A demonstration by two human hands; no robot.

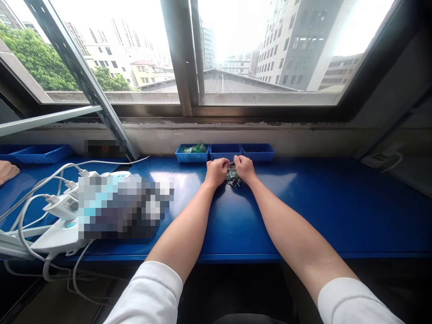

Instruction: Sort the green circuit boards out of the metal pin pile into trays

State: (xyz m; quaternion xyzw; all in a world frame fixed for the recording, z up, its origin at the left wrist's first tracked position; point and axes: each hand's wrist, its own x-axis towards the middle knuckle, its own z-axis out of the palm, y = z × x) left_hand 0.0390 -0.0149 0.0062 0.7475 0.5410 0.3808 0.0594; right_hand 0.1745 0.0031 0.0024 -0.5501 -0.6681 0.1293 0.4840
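My left hand (217, 172) and my right hand (245, 168) are close together over the blue table, in front of the bins. The fingers of both are bent into a pinch. Whatever they grip is too small or too hidden to name. Between and just below them lies a small heap of thin, dark and silvery pin-like pieces (235, 183). Among these sits a green piece (231, 175) that looks like a small circuit board or packet. My hands partly cover the heap.
Three joined blue bins stand behind my hands; the left bin (192, 156) holds green pieces. On the left lie a white power strip (60, 236) with plugged-in chargers, cables and a blurred-out object. A metal frame post (111, 119) rises there. Another person's hand (8, 172) rests at far left.
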